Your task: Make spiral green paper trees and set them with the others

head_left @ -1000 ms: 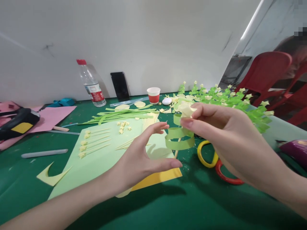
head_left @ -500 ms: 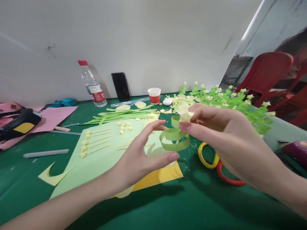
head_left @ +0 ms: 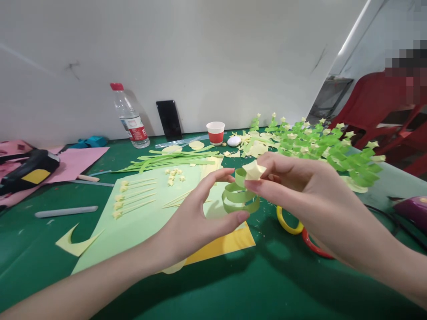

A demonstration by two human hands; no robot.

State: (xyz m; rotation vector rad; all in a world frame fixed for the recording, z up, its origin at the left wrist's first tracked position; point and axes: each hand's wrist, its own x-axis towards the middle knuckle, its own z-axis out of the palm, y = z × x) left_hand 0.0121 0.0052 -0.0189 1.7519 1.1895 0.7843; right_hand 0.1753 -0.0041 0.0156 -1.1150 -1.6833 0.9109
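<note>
My right hand (head_left: pixel 300 189) pinches a small paper craft: a pale yellow folded star (head_left: pixel 253 170) on top of a curled green paper strip (head_left: pixel 239 198) that spirals downward. My left hand (head_left: pixel 196 213) curves around the green spiral from the left, index finger above it and thumb at its lower edge, touching or nearly touching it. Both hands hover above a light green paper sheet (head_left: pixel 140 222) on the green table.
Scissors with yellow and red handles (head_left: pixel 293 229) lie under my right hand. Several finished green-and-yellow paper sprigs (head_left: pixel 320 144) lie at the back right. Green strips (head_left: pixel 170 160), a water bottle (head_left: pixel 128 115), a phone (head_left: pixel 169 119), a paper cup (head_left: pixel 215 132), a glue gun (head_left: pixel 28 169) and red chairs (head_left: pixel 376 106) surround.
My right hand has brought the star and spiral down and leftward. My left hand's fingers have closed in around the green strip, which looks more tightly coiled.
</note>
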